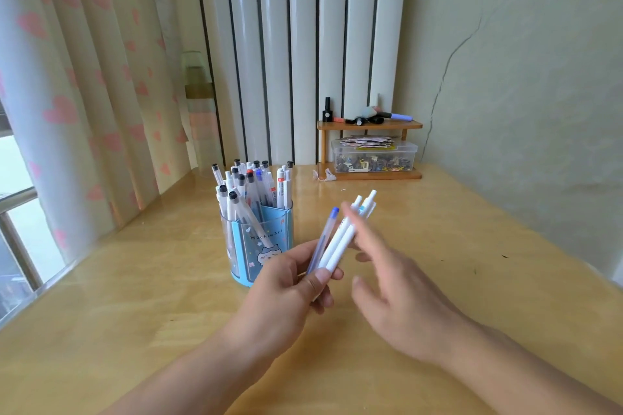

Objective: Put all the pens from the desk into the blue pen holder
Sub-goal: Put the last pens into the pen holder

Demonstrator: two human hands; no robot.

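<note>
Pale wooden worktop [438,280] in a corner, heart-print curtain [84,94] to the left, white radiator [296,44] behind. No loose pens showed on the bare wood, so the bundle of pens [340,242] in your hands looked like the last lot. A few white barrels plus one clear barrel w/ a blue cap, fanned up and away from you, just right of the blue pen holder [259,246], not touching it.

Your left hand [286,286] was clenched round the lower ends, thumb across the front. Your right hand [397,283] was released, fingers spread, blurred, beside the bundle's upper half; couldn't tell if it touched.

Handling, as I'd judge it: light, stiff, smooth plastic, so they'd likely slide against each other if gripped loosely. Hold approx mid-barrel, tips together. The holder was already crowded w/ pens standing and leaning, so a gap would need picking; it's light too and could tip if knocked.

Further back: small wooden shelf [369,126] w/ bottles on top, clear box [374,157] of bits beneath.
</note>
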